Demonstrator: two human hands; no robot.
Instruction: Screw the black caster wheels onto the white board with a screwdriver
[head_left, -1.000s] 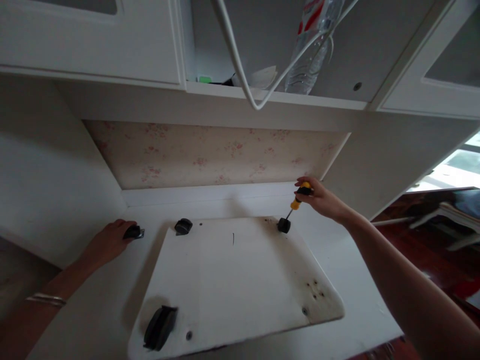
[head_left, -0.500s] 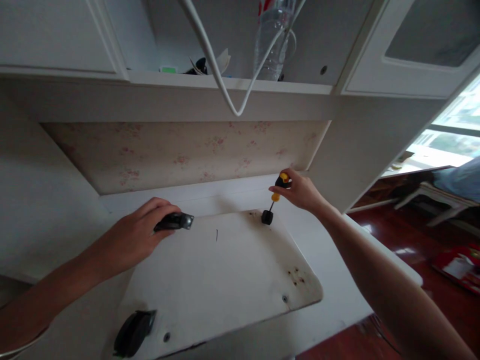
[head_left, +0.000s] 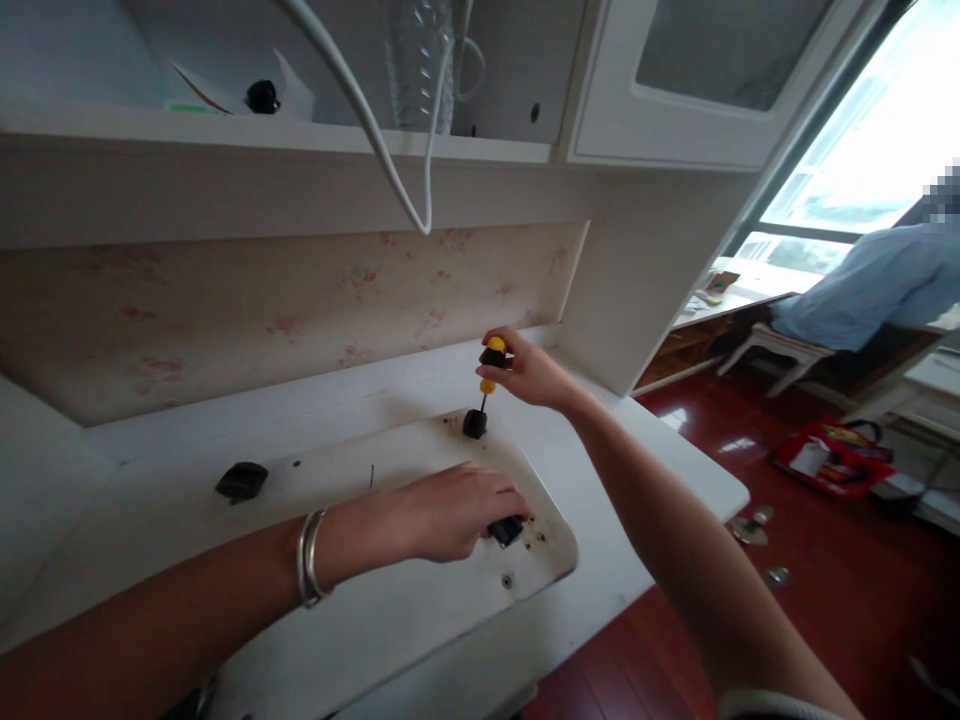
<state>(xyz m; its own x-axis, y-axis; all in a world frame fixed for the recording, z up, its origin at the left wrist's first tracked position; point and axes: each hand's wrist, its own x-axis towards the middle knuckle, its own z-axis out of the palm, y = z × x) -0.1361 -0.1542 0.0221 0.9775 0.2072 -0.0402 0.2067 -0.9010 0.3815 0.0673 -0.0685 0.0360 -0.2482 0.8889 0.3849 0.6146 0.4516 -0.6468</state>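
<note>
My right hand [head_left: 529, 372] grips a screwdriver [head_left: 493, 362] by its yellow-and-black handle. The shaft points down at a black caster [head_left: 475, 424] on the far right corner of a white board [head_left: 405, 620]. Lower down, my left hand [head_left: 469, 510], a silver bangle on its wrist, holds another black caster [head_left: 505, 530] close over the screw holes [head_left: 534, 540] in the near right corner. Its fingers partly hide that caster. A further black caster [head_left: 241, 482] sits at the board's far left.
The board lies on a white desktop [head_left: 660, 470] under an open shelf [head_left: 510, 150] with a plastic bottle [head_left: 420, 70]. A white cable [head_left: 375, 130] hangs in front. To the right, a person in light blue [head_left: 862, 290] sits near the window; a red bag [head_left: 832, 460] lies on the floor.
My left hand has carried its caster from the board's far left to the near right corner. My right hand keeps the screwdriver at the same caster. The view has turned right.
</note>
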